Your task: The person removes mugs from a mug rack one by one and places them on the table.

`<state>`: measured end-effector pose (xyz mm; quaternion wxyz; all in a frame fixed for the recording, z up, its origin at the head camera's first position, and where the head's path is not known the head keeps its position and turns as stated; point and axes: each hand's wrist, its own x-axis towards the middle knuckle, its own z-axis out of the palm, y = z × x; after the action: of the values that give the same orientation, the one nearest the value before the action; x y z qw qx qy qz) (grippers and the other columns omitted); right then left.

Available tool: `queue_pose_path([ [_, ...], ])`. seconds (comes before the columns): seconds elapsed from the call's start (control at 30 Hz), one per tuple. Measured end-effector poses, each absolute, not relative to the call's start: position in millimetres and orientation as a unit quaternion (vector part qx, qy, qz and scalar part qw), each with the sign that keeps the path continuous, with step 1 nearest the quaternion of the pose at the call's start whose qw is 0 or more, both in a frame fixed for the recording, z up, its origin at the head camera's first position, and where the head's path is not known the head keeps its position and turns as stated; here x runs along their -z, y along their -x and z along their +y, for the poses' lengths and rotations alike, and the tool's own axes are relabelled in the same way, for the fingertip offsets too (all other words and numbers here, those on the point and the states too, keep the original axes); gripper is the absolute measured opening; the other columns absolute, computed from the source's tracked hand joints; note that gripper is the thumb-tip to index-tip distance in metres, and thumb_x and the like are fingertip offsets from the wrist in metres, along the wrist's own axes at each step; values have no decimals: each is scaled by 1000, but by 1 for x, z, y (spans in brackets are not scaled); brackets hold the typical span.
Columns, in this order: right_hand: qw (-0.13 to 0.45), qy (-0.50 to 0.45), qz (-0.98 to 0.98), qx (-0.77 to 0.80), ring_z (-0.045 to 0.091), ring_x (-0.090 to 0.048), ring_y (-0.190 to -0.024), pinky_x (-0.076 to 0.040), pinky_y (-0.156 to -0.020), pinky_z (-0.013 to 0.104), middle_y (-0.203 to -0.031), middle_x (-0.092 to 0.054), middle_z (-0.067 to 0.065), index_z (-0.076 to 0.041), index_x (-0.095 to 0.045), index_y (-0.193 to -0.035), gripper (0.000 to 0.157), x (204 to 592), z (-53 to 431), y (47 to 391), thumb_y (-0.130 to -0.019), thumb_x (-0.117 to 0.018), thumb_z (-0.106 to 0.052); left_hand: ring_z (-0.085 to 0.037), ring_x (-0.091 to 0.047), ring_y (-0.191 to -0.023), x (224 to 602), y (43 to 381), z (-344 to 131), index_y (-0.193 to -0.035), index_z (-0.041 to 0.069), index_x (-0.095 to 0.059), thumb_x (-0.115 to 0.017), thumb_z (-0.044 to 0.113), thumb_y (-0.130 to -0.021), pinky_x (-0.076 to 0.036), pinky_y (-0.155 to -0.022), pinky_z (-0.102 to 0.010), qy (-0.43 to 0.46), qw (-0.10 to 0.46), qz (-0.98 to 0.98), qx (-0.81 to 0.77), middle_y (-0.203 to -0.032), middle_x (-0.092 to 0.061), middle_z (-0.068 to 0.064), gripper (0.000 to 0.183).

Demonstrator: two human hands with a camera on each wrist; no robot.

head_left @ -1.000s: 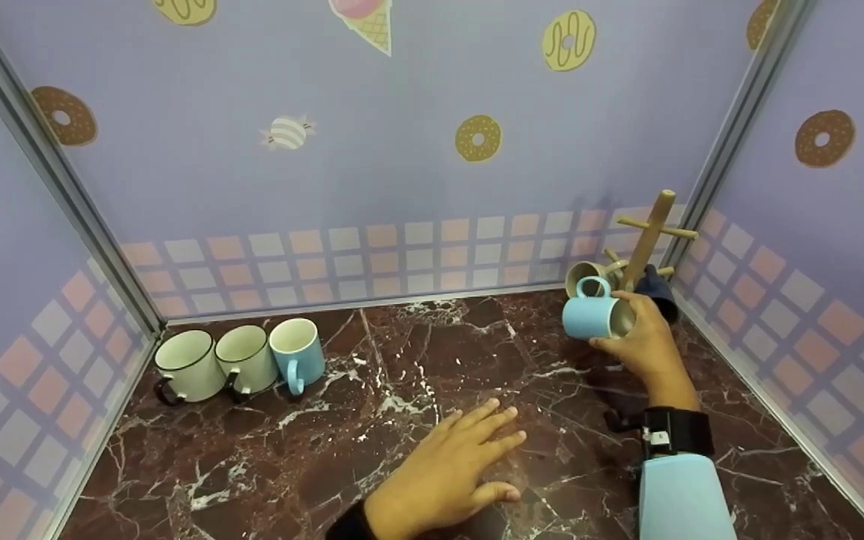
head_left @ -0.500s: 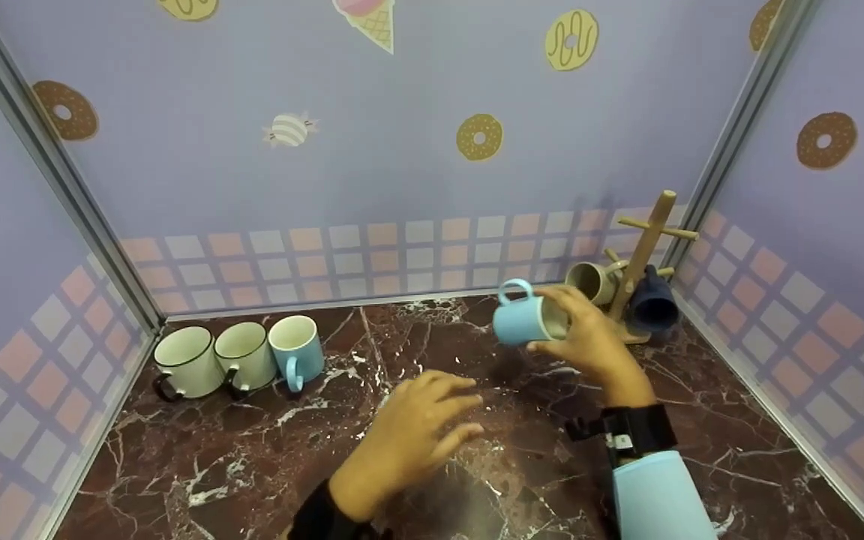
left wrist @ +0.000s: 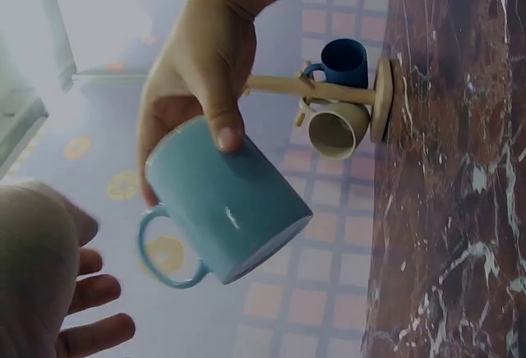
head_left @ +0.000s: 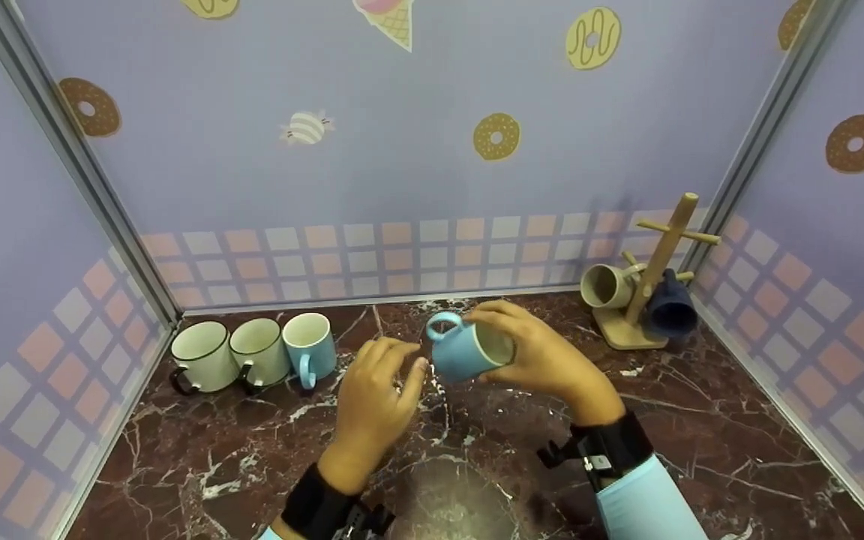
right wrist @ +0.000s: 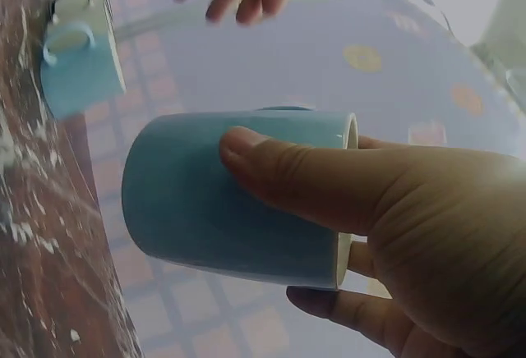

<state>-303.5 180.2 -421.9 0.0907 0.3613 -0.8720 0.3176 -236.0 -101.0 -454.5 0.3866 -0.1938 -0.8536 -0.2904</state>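
Observation:
My right hand [head_left: 541, 360] grips a light blue mug [head_left: 460, 354] near its rim, thumb on one side and fingers on the other. Held above the table, the mug lies tilted, its mouth toward my right palm and its handle pointing up and left. In the right wrist view, the thumb presses along the wall of the mug [right wrist: 238, 198]. My left hand [head_left: 376, 394] hovers just left of the mug's base, fingers loosely bent with nothing in them. The left wrist view shows a gap between those fingers [left wrist: 97, 292] and the mug's handle.
Two white mugs with dark rims and handles, one nearer the wall [head_left: 203, 356] and one beside it [head_left: 259, 352], stand at left with another light blue mug [head_left: 310, 349]. At right, a wooden mug tree [head_left: 661, 262] bears a cream mug [head_left: 606, 286] and a dark blue mug [head_left: 670, 307].
My right hand has carried the light blue mug left, away from the mug tree, to the middle. My left hand has risen off the table and moved left and forward, close to the mug.

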Motion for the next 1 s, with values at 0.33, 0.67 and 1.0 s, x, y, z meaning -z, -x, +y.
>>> queue_pose_path([
  [0.33,80,-447,-851,-262,34,-63,-150,-55,-126,56,-164,-62,11,-20,-67,-157,92,417,157,283,-74,-107,-20,-26,-70,-105,451,238,-106,-114,7,-81,-76,22,-106,-64,-93,-48,171,351,-855,342,-108,-76,-7,17],
  [0.67,48,-478,-846,-231,30,-63,-152,-55,-127,52,-164,-64,8,-23,-70,-154,86,413,155,272,-76,-106,-17,-17,-62,-93,447,237,-109,-93,12,-74,-61,27,-116,-59,-84,-38,191,131,-879,418,-95,-68,0,30],
  [1.0,0,-493,-848,-195,32,-60,-155,-57,-125,50,-169,-60,10,-23,-69,-155,87,414,150,268,-78,-102,-2,-12,-60,-70,442,242,-121,-94,-3,-78,-59,20,-117,-50,-65,-20,208,-80,-830,511,-77,-70,-5,38],
])
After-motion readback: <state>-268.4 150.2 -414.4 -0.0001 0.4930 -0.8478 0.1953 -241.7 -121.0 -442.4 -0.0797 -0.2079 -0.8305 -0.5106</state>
